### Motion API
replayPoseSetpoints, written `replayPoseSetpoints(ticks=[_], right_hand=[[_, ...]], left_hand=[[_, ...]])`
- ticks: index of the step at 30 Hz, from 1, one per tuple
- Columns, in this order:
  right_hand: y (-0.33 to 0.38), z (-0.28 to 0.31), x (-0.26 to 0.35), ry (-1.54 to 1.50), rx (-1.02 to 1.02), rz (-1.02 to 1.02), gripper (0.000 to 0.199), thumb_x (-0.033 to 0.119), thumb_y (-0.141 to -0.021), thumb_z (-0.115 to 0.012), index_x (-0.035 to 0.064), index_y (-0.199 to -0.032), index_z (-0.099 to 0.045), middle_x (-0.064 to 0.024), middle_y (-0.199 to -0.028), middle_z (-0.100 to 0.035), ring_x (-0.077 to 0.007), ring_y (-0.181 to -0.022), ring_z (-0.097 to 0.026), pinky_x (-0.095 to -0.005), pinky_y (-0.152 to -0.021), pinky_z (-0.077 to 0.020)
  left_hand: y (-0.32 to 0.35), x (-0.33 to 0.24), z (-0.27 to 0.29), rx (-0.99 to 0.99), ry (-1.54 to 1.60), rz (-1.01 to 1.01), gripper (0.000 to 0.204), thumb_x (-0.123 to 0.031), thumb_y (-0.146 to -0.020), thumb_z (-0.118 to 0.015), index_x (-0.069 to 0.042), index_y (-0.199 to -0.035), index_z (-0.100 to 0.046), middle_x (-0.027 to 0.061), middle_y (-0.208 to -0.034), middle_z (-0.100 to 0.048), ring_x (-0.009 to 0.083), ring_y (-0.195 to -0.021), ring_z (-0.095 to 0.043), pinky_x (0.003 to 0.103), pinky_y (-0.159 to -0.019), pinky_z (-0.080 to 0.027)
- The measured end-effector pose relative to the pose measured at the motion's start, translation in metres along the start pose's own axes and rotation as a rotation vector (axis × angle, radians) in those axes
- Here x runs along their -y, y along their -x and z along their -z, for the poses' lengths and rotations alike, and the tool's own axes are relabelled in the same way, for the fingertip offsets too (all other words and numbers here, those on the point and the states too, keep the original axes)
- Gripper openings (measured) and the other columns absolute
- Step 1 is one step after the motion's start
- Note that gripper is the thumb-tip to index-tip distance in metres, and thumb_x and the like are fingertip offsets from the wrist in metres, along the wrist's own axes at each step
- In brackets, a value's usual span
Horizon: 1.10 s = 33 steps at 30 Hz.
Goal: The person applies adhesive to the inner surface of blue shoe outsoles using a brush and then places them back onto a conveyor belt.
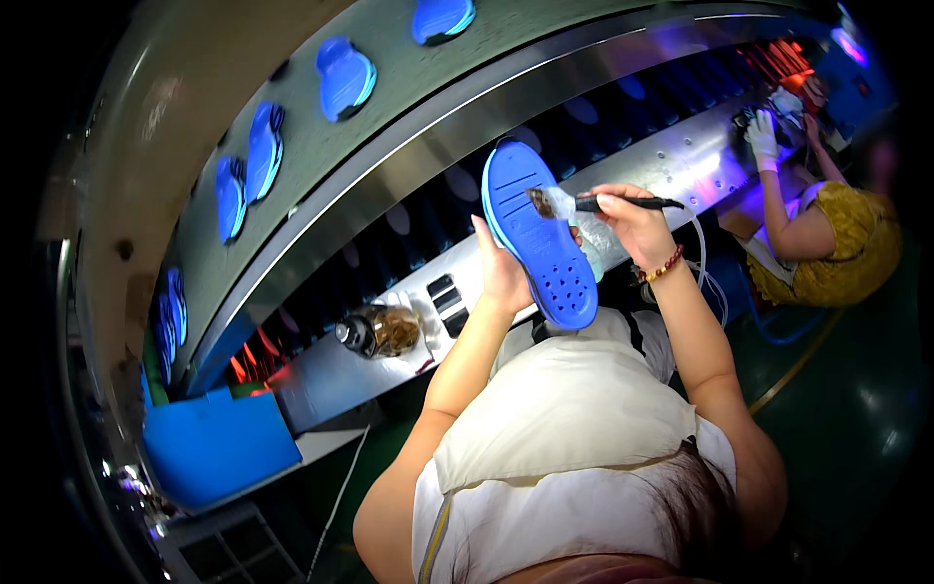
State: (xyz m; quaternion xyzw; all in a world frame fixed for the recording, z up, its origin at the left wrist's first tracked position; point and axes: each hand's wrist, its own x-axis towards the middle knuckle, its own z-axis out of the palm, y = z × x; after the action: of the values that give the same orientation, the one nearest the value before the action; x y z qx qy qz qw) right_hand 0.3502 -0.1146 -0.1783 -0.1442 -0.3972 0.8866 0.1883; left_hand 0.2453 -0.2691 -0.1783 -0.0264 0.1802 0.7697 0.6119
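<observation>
Your left hand (506, 279) has its grip along one edge of the blue sole (543, 248), right of the jar (394, 332); your right hand (634, 222) grips the brush (562, 202). The blue sole looks light and flexible, probably slick if wet; hold its rim.

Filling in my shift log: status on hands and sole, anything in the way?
Left hand holding blue sole. Right hand gripping brush, bristles over sole. Bottle off left, not blocking.
</observation>
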Motion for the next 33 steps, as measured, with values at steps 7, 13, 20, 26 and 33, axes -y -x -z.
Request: replayPoseSetpoints(ticks=[7,13,20,26,33], right_hand=[[-0.042,-0.025,-0.015,0.348,-0.111,0.023,0.019,0.006,-0.074,-0.062,-0.0017,-0.091,-0.061,-0.0083,-0.082,-0.062,-0.0128,-0.071,-0.06,-0.0242,-0.066,-0.0482],[-0.023,-0.07,-0.032,1.04,0.093,0.416,0.017,0.011,-0.068,-0.063,0.0002,-0.081,-0.063,-0.0126,-0.077,-0.063,-0.0184,-0.07,-0.061,-0.027,-0.066,-0.0464],[0.015,-0.063,-0.013,0.99,0.462,0.039,0.014,0.004,-0.068,-0.063,-0.0003,-0.082,-0.064,-0.0109,-0.078,-0.063,-0.0153,-0.07,-0.061,-0.0247,-0.065,-0.0468],[-0.028,-0.075,0.011,0.711,0.063,0.228,0.014,0.001,-0.074,-0.059,-0.0026,-0.088,-0.062,-0.0086,-0.081,-0.063,-0.0107,-0.073,-0.059,-0.0211,-0.066,-0.0482],[-0.017,-0.079,0.018,0.571,0.396,0.093,0.016,0.004,-0.07,-0.064,-0.0021,-0.084,-0.064,-0.0106,-0.081,-0.064,-0.0128,-0.074,-0.059,-0.0249,-0.07,-0.047]], left_hand=[[0.01,0.012,0.026,-0.046,-0.095,-0.105,0.087,-0.074,-0.073,-0.012,-0.006,-0.12,-0.04,0.0156,-0.102,-0.054,0.0276,-0.091,-0.054,0.041,-0.084,-0.042],[0.004,0.01,0.047,-0.226,-0.119,-0.185,0.078,-0.069,-0.078,-0.017,-0.008,-0.121,-0.039,0.0106,-0.118,-0.046,0.0242,-0.108,-0.044,0.038,-0.095,-0.032],[0.024,-0.037,0.048,-0.146,-0.197,-0.191,0.089,-0.075,-0.073,-0.012,-0.002,-0.112,-0.045,0.0179,-0.095,-0.056,0.0281,-0.087,-0.056,0.041,-0.079,-0.046],[0.015,-0.025,0.024,0.181,-0.114,0.038,0.089,-0.076,-0.071,-0.015,-0.007,-0.119,-0.041,0.016,-0.103,-0.054,0.0292,-0.09,-0.055,0.043,-0.082,-0.044],[0.014,-0.036,-0.003,-0.175,-0.186,-0.178,0.086,-0.075,-0.072,-0.016,-0.008,-0.119,-0.043,0.0118,-0.107,-0.054,0.0252,-0.096,-0.053,0.041,-0.085,-0.042]])
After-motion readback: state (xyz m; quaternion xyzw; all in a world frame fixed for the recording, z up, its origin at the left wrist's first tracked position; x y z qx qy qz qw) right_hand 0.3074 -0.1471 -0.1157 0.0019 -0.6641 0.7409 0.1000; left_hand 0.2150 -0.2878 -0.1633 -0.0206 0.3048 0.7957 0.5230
